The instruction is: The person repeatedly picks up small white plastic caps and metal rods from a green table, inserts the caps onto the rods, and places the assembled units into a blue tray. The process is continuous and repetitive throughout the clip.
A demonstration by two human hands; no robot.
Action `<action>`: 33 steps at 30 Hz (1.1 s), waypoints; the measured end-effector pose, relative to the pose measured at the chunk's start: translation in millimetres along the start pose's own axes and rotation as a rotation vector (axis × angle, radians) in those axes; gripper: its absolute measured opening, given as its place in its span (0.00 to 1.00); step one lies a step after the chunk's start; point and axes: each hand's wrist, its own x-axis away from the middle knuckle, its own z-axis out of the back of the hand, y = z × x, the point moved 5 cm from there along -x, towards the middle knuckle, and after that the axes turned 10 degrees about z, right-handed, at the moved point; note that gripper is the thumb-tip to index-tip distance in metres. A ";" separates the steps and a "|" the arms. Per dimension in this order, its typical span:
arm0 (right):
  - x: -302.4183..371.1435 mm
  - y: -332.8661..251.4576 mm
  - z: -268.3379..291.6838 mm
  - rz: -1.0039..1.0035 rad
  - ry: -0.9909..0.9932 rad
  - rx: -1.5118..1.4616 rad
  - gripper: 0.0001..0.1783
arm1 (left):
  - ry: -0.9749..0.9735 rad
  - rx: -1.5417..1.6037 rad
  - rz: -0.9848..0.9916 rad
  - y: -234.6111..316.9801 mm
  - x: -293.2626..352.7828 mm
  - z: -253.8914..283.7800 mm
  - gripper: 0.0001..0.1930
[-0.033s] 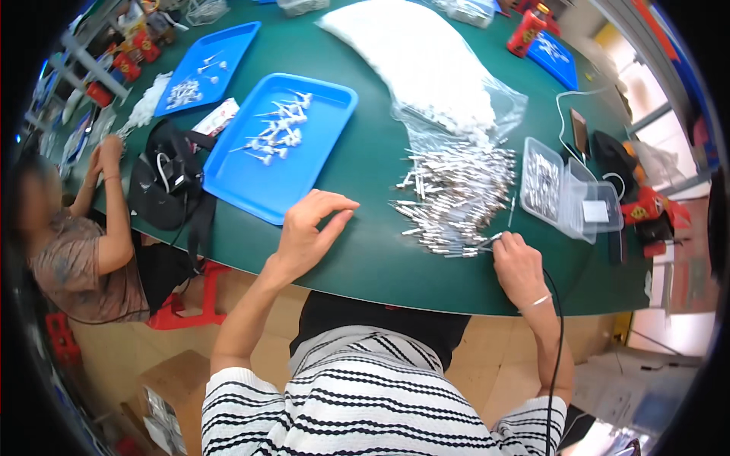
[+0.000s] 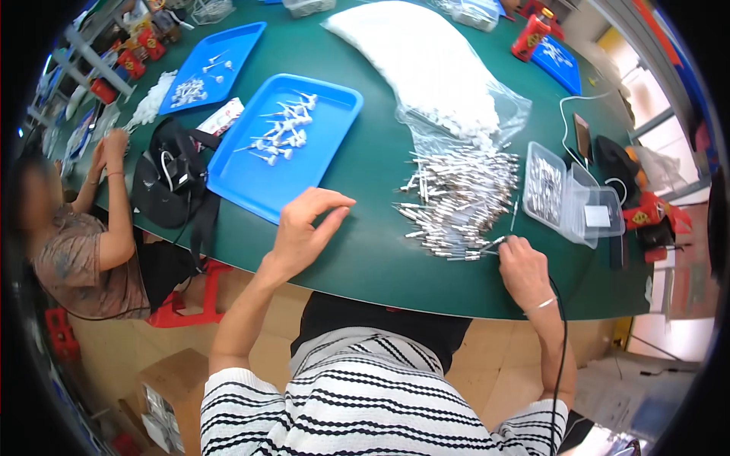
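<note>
Above the green surface [image 2: 380,262], the left hand [image 2: 303,232] is released, thumb and forefinger slightly parted, and hides part of the near rim of a blue tray [image 2: 247,182]. The right hand [image 2: 525,270] bunches its fingertips at the near right edge of the pile of metal pins [image 2: 460,197]; whether they grasp one cannot be told, since the knuckles cover the fingers' undersides and the overlapping pins blur together.

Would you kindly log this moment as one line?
left hand: near blue tray, seemingly empty | right hand: at metal pile's edge, grip unclear | blue tray: white-headed pins
</note>
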 end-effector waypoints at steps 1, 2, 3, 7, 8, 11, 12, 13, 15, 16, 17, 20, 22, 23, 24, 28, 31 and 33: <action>5.0 7.1 1.7 -0.015 -0.024 0.008 0.05 | 0.024 0.002 0.044 -0.8 -2.9 11.5 0.06; 8.8 13.6 6.9 -0.036 -0.011 -0.002 0.05 | 0.044 0.006 0.086 -3.9 -6.0 21.9 0.06; 8.4 16.9 13.8 -0.047 0.051 -0.042 0.06 | 0.073 0.031 0.111 -13.1 -8.9 31.2 0.06; -0.8 36.6 50.9 -0.144 0.358 -0.328 0.07 | -0.056 0.020 -0.035 19.3 -51.6 -5.9 0.06; -7.7 38.4 55.1 -0.192 0.410 -0.456 0.07 | -0.108 0.010 -0.096 32.6 -67.1 -26.7 0.05; -30.3 52.2 33.6 -0.300 0.640 -0.889 0.05 | -0.059 -0.145 -0.265 32.4 -123.8 -96.1 0.04; -44.0 52.8 23.2 -0.296 0.747 -1.069 0.05 | -0.048 -0.125 -0.276 23.3 -141.1 -114.8 0.05; -56.0 52.9 13.4 -0.293 0.852 -1.248 0.04 | -0.057 -0.144 -0.241 16.6 -153.3 -131.7 0.05; -65.0 60.7 -8.4 -0.274 0.938 -1.532 0.04 | -0.083 -0.177 -0.181 11.9 -173.4 -160.1 0.05; -63.5 61.8 -12.9 -0.323 0.939 -1.628 0.04 | -0.101 -0.233 -0.177 11.8 -178.1 -170.4 0.06; -63.8 61.4 -16.3 -0.369 0.939 -1.724 0.04 | -0.085 -0.271 -0.193 11.7 -181.5 -176.7 0.06; -65.3 61.8 -20.7 -0.356 1.016 -1.846 0.04 | -0.090 -0.396 -0.176 5.7 -186.9 -190.1 0.08; -65.9 61.9 -26.3 -0.339 1.048 -1.949 0.04 | -0.057 -0.382 -0.230 7.6 -186.2 -191.2 0.09; -66.5 60.9 -27.5 -0.347 1.026 -1.943 0.03 | -0.038 -0.377 -0.255 8.9 -184.5 -188.7 0.09; -67.1 59.7 -27.3 -0.354 1.004 -1.938 0.03 | 0.017 -0.384 -0.333 12.3 -179.9 -182.5 0.08; -68.1 58.5 -28.0 -0.427 0.927 -1.881 0.02 | -0.114 -0.023 0.038 21.7 -148.4 -152.8 0.08; -69.1 51.6 -23.0 -0.420 0.894 -1.864 0.02 | -0.235 0.396 0.247 21.4 -104.6 -145.9 0.09; -74.5 44.8 -22.6 -0.355 0.854 -1.876 0.03 | -0.247 0.535 0.279 26.0 -86.2 -143.6 0.11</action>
